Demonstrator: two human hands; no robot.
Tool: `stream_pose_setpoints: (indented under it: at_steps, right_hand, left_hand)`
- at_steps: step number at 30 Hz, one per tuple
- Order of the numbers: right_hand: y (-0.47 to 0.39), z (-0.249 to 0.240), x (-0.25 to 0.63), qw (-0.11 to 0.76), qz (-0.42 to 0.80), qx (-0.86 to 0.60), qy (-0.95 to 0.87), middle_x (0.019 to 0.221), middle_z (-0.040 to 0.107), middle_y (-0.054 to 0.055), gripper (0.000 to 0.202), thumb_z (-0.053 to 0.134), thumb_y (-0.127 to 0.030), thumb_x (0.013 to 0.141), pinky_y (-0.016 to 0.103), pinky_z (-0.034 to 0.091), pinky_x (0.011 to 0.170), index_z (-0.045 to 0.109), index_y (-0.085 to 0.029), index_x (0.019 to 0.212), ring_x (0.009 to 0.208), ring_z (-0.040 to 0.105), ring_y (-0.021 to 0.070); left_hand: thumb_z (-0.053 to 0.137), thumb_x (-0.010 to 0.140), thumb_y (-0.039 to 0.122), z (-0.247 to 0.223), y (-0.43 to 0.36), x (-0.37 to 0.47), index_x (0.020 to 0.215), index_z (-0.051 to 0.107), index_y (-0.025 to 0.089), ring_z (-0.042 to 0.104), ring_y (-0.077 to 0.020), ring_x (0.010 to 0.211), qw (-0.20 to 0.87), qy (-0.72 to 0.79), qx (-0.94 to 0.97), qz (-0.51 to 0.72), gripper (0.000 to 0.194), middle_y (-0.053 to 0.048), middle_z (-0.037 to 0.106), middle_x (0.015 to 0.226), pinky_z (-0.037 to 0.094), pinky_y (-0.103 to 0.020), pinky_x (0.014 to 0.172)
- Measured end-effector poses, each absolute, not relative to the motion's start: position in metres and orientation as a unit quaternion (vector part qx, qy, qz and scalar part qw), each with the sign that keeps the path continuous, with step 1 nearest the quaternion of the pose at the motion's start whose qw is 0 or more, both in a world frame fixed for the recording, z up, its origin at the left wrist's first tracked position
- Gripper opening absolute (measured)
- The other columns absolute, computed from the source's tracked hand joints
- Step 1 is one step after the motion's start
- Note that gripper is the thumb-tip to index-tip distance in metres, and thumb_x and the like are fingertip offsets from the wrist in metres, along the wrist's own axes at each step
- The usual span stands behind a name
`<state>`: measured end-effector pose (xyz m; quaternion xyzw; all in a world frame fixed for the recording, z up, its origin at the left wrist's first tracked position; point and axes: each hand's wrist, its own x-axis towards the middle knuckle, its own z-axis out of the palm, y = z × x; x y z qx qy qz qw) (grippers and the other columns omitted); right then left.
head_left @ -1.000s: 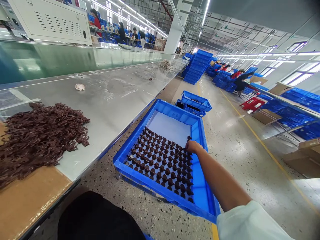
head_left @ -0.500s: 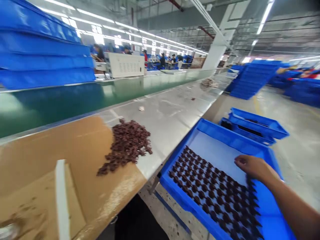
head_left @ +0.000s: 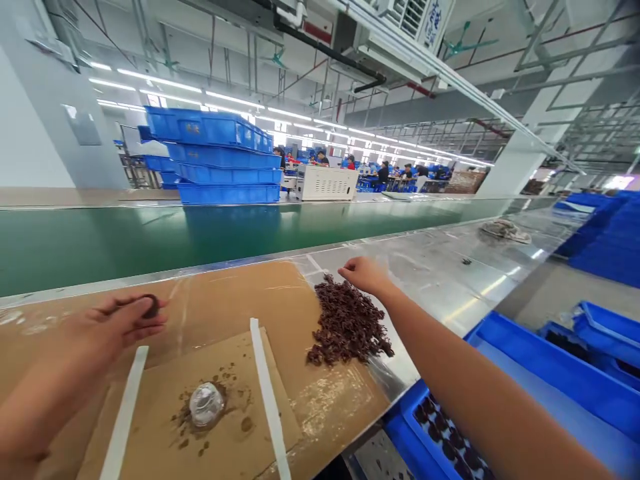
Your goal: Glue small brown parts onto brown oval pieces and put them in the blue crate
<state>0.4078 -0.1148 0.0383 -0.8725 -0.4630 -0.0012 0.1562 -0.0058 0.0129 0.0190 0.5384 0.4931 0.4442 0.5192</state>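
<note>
fingers (head_left: 350, 272) of right hand (head_left: 364, 275) over brown pile (head_left: 347, 323), arm outstretched

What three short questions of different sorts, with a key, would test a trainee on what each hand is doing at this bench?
1. True or false: the right hand rests inside the blue tray.
2. Multiple choice: what does the left hand pinch? A) a white strip B) a small dark brown piece C) a rag
3. Fill the gap: between the two white strips on the cardboard sheet sits a small clear ___.

Key
1. False: it reaches the far edge of the pile of brown parts on the bench.
2. B: the small dark brown piece sits at its fingertips.
3. Dome-like object; what it is cannot be told.
</note>
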Motion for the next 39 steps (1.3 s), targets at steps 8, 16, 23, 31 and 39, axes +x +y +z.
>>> stream_pose_setpoints:
  at_steps: [8,16,23,31,39]
  right_hand:
    - [-0.072,0.024,0.383,0.192,0.005,-0.831,-0.522,0.084,0.065,0.002,0.019,0.06,-0.032,0.096,0.024,0.052,0.063,0.065,-0.017,0.086,0.072,0.063,0.0128]
    - [-0.043,0.041,0.362,0.371,0.097,-0.786,-0.486,0.059,0.057,-0.005,0.03,0.06,-0.034,0.096,0.019,0.044,0.046,0.06,-0.014,0.073,0.045,0.049,0.0061]
    - [-0.037,0.041,0.283,0.5,0.266,-0.63,-0.532,0.076,0.072,0.008,0.03,0.061,-0.046,0.087,0.029,0.059,0.062,0.067,-0.016,0.083,0.062,0.069,0.0163]
    - [-0.099,0.04,0.219,0.37,0.314,-0.513,-0.708,0.084,0.076,0.0,0.033,0.075,-0.029,0.083,0.023,0.056,0.072,0.068,-0.029,0.115,0.077,0.072,0.0146]
    - [-0.107,0.043,0.195,0.285,0.316,-0.483,-0.765,0.083,0.073,-0.001,0.007,0.071,-0.028,0.087,0.018,0.05,0.065,0.076,-0.024,0.09,0.073,0.066,0.0101]
  left_hand:
    - [0.068,0.085,0.024,-0.004,0.009,-0.006,0.097,0.067,0.012,0.068,-0.0116,0.068,0.667,0.355,0.479,0.447,0.016,-0.008,0.073,0.094,0.06,-0.023,0.067]
    - [0.062,0.089,0.02,0.001,0.009,-0.008,0.104,0.065,0.01,0.07,-0.0144,0.076,0.681,0.356,0.474,0.43,0.019,-0.013,0.071,0.104,0.06,-0.028,0.075]
    - [0.063,0.088,0.02,-0.007,0.006,-0.002,0.102,0.064,0.012,0.067,-0.011,0.069,0.675,0.376,0.478,0.418,0.016,-0.009,0.07,0.1,0.059,-0.026,0.071]
    - [0.062,0.088,0.018,-0.013,0.0,0.007,0.098,0.063,0.011,0.065,-0.01,0.066,0.677,0.391,0.48,0.398,0.012,-0.009,0.07,0.097,0.055,-0.024,0.065]
    - [0.06,0.088,0.013,-0.009,-0.002,0.01,0.098,0.062,0.011,0.064,-0.0094,0.064,0.674,0.399,0.481,0.395,0.011,-0.007,0.07,0.091,0.053,-0.023,0.065]
